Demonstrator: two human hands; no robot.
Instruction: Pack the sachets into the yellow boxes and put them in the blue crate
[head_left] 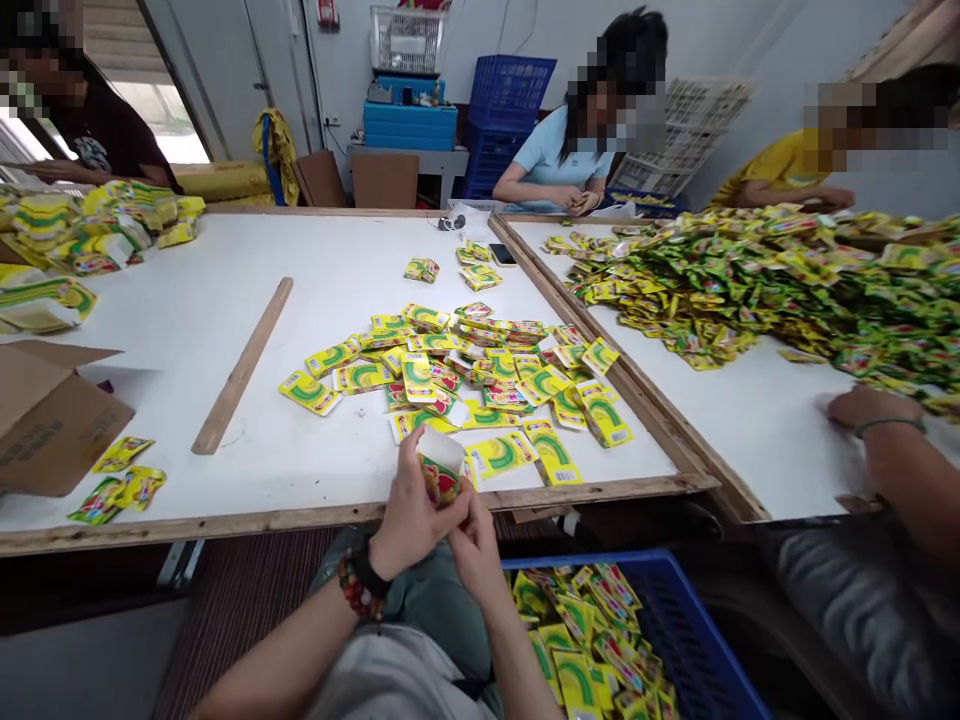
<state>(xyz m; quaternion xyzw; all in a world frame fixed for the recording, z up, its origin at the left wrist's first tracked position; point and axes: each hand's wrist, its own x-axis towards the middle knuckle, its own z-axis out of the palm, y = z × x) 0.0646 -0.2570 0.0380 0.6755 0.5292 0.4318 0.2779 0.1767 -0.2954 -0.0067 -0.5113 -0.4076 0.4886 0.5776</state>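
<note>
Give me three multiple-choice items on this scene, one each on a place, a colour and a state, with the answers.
1. Where is the blue plastic crate?
A. On the white table
B. Below the near table edge, right of the lap
C. Behind the cardboard box

2. Which colours mainly mark the packets in it?
A. Blue and white
B. Red and black
C. Yellow and green

3. What state is the small packet in?
A. Flat on the table
B. Held up in both hands
C. Lying in the crate

1 B: the crate shows beneath the edge.
2 C: yellow and green dominate.
3 B: the left hand and right hand grip it.
</note>
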